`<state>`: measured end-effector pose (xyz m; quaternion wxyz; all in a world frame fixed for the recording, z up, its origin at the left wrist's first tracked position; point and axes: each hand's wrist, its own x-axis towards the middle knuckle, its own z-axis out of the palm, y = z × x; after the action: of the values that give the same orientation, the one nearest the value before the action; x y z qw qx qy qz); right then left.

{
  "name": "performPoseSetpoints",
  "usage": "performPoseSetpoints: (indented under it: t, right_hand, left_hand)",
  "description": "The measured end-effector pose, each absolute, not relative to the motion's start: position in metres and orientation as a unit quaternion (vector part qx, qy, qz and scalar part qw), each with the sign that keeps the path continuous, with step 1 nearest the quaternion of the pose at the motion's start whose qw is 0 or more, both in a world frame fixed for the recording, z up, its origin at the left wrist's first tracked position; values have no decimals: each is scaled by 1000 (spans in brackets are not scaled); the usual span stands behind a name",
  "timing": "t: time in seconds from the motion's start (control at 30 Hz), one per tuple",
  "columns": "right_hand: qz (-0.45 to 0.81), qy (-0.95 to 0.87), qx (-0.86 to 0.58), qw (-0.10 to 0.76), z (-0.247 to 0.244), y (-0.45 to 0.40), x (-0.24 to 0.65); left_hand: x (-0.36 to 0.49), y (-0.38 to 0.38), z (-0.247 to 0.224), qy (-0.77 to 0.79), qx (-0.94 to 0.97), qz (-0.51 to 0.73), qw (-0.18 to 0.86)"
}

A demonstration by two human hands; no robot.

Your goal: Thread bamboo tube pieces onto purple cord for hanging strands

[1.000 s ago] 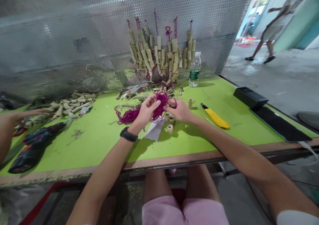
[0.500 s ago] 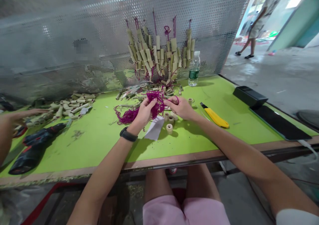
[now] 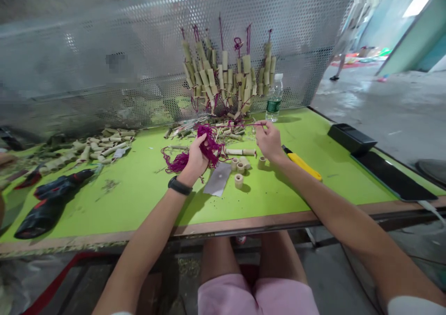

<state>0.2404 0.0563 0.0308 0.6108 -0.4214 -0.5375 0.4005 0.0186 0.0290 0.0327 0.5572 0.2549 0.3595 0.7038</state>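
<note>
My left hand (image 3: pixel 197 159) is closed around a tangled bundle of purple yarn (image 3: pixel 209 143), part of which trails onto the green table (image 3: pixel 132 203). Between the fingertips of my right hand (image 3: pixel 268 139) is a strand of that yarn, stretched from the bundle across to the right. Below my hands lie several short bamboo rings (image 3: pixel 239 181) and a longer bamboo piece (image 3: pixel 240 152). A grey paper scrap (image 3: pixel 218 179) rests beside the rings. Under my right forearm, partly covered, is a yellow utility knife (image 3: pixel 304 166).
A cordless drill (image 3: pixel 52 203) and a pile of bamboo pieces (image 3: pixel 97 147) lie left. Strung bamboo pieces (image 3: pixel 209 78) hang on the perforated metal panel (image 3: pixel 139 55). A water bottle (image 3: pixel 273 99), black box (image 3: pixel 351 138) and phone (image 3: pixel 390 175) stand or lie right.
My right hand has moved right and slightly up, drawing a yarn strand out from the bundle. My left hand has shifted slightly left. Another person's hand at far left has mostly withdrawn from view.
</note>
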Motion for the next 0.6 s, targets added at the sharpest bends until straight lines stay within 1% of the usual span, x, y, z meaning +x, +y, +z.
performPoseSetpoints:
  t: [0.07, 0.13, 0.33, 0.43, 0.47, 0.53, 0.6]
  right_hand:
    - [333, -578, -455, 590, 30, 56, 244]
    - [316, -609, -468, 557, 30, 55, 245]
    - [356, -724, -389, 444, 26, 50, 239]
    - [430, -742, -328, 395, 31, 44, 238]
    - [461, -731, -308, 396, 34, 41, 238]
    - [497, -702, -280, 427, 42, 36, 238]
    - [476, -697, -272, 462, 48, 34, 237]
  left_hand:
    - [18, 30, 31, 360, 256, 715, 542]
    - [18, 30, 30, 363, 269, 711, 538]
    - [21, 26, 26, 373, 352, 681, 522]
    - [21, 24, 24, 366, 408, 659, 515]
    - [20, 23, 23, 362, 428, 649, 514]
    - [19, 22, 20, 356, 466, 625, 515]
    - [20, 21, 18, 360, 489, 605, 515]
